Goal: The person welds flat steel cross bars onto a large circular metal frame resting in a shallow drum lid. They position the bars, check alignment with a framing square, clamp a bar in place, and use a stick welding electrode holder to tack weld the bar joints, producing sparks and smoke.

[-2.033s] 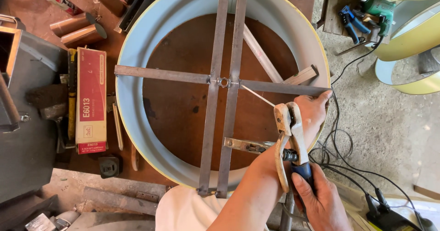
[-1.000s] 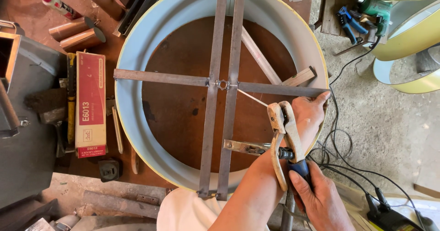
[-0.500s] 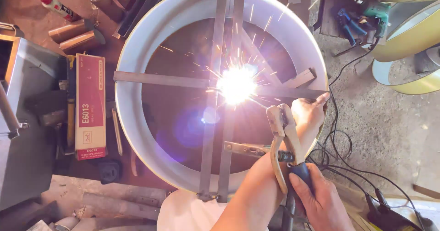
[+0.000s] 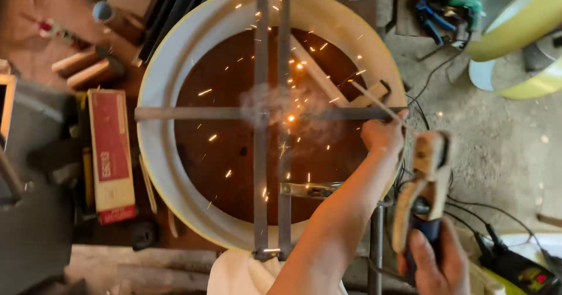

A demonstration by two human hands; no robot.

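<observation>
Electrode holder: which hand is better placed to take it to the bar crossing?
Right, probably: the right hand grips the electrode holder by its handle, while the left hand sits at the crossbar end.

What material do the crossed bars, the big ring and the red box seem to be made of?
Crossed bars: probably bare steel; dull grey, flat, with sparks and smoke at their crossing.
Big ring: perhaps painted metal; its smooth, pale, matte surface leaves this open.
Red box: likely cardboard; printed, with worn edges.
</observation>
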